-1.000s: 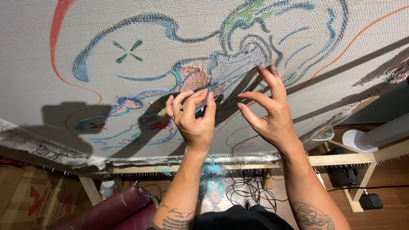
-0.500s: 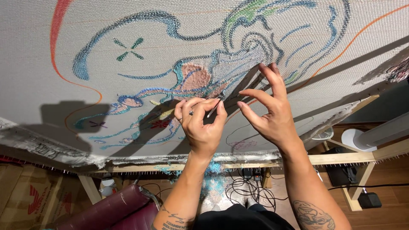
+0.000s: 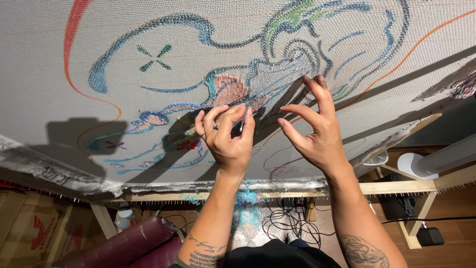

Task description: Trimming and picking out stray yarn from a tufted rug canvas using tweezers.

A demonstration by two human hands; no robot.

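Note:
A large pale woven cloth (image 3: 208, 30) is stretched on a wooden frame (image 3: 386, 186), with swirling blue, green, pink and orange yarn lines on it. My left hand (image 3: 225, 139) pinches a thin metal needle (image 3: 242, 123) against the cloth, just below a pink patch (image 3: 229, 90). My right hand (image 3: 312, 129) hovers beside it with fingers spread and curled, fingertips close to the blue stitched area, holding nothing.
Below the frame lie blue yarn scraps (image 3: 245, 208) and black cables (image 3: 287, 221) on the floor. A dark red padded seat (image 3: 124, 245) is at lower left, cardboard (image 3: 34, 233) beside it. A white fan (image 3: 379, 158) and black boxes (image 3: 429, 234) stand at right.
My left hand moved right and up with the needle, then drew back left to the spot below the pink patch. My right hand stayed almost still.

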